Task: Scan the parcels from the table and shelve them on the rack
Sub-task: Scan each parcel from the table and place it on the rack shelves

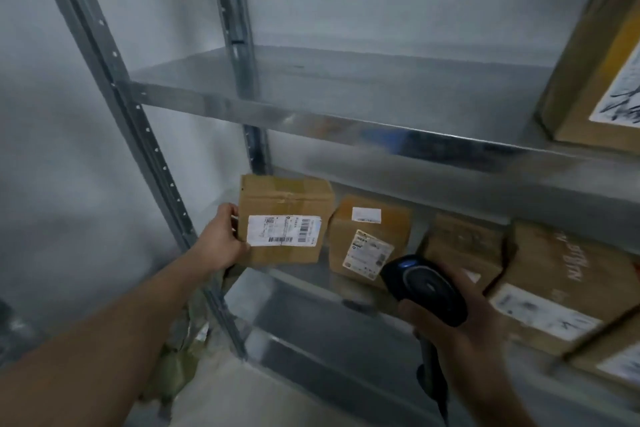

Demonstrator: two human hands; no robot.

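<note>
Holding parcel: my left hand grips its side at the rack.
Scanner: grasped in my right hand.

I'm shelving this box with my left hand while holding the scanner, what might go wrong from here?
1. The left hand grips the box by one side only, at the left front corner of the shelf; released too early, it may tip off.
2. The right hand is full with the scanner, so it cannot steady the box.
3. Slid right, it may bump the neighbouring parcel.
</note>
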